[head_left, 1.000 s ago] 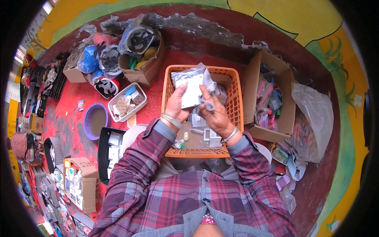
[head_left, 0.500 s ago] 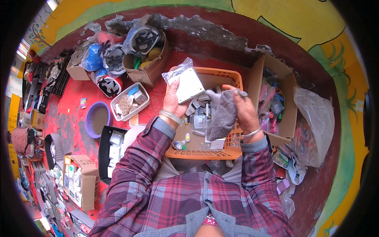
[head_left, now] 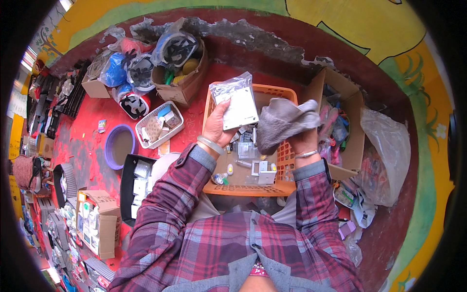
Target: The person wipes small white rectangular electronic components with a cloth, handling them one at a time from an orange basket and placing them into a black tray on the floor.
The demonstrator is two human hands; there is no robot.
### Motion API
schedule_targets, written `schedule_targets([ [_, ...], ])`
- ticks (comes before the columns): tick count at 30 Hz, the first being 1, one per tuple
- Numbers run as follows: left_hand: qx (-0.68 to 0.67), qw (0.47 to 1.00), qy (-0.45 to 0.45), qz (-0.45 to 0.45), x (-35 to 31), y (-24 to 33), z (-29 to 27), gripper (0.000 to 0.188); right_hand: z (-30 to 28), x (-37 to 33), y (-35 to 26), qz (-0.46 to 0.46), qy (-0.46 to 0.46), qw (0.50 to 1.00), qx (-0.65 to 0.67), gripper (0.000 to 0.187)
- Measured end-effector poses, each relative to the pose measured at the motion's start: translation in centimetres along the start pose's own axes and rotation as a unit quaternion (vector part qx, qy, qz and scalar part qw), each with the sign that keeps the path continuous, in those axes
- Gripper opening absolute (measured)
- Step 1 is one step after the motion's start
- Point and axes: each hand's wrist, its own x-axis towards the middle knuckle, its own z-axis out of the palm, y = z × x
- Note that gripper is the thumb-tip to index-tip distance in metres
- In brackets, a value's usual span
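My left hand [head_left: 217,127] grips a flat white rectangular panel [head_left: 241,111] partly inside a clear plastic bag [head_left: 232,82]. The fingers lie across its left side. A grey cloth [head_left: 282,124] is bunched in my right hand [head_left: 305,143], which is mostly hidden under the folds. The cloth's left edge comes close to the panel's lower right corner. Both hands are above an orange plastic basket [head_left: 250,190] in front of me. Inside it lie small clear packets [head_left: 246,150], white square plates [head_left: 266,176] and a small white-and-yellow piece [head_left: 230,169].
Right of the basket stands an open cardboard box [head_left: 351,151] of colourful items, with a clear plastic bag [head_left: 386,155] beside it. To the left are a white basket [head_left: 160,141], a purple basin [head_left: 108,148] and a black bin [head_left: 127,194]. Bagged helmets [head_left: 176,48] are piled behind.
The white panel has moved right and turned more upright. My right hand has lowered and turned, and the cloth is now spread upward over its fingers, uncovering white plates in the basket.
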Motion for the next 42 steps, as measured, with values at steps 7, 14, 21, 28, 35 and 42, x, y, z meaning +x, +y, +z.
schedule_targets([
  [7, -0.013, 1.000, 0.002, -0.012, 0.0, -0.1, -0.4, 0.043, 2.0, -0.8, 3.1, -0.056, 0.163, 0.791, -0.587, 0.019],
  [14, -0.012, 1.000, 0.013, -0.002, -0.5, 0.0, -0.2, 0.044, 4.5, -1.5, -0.6, -0.180, 0.184, 0.709, -0.657, 0.027],
  [21, 0.024, 0.999, 0.029, 0.012, -1.1, -0.9, 0.4, 0.039, 7.5, -2.1, -2.6, -0.153, 0.190, 0.915, -0.322, 0.031],
  [28, 0.080, 0.995, 0.009, -0.054, -1.3, -5.4, -1.7, 0.025, 11.0, -1.8, 0.8, -0.163, 0.183, 0.938, -0.246, 0.027],
  [35, -0.060, 0.979, -0.035, -0.194, -1.9, -4.7, 1.3, 0.038, 8.0, -1.3, 1.3, -0.114, 0.218, 0.844, -0.476, 0.031],
  [42, -0.029, 0.997, -0.041, -0.051, -0.9, -5.0, -0.5, 0.042, 7.5, -2.4, 6.3, -0.144, 0.129, 0.653, -0.732, 0.019],
])
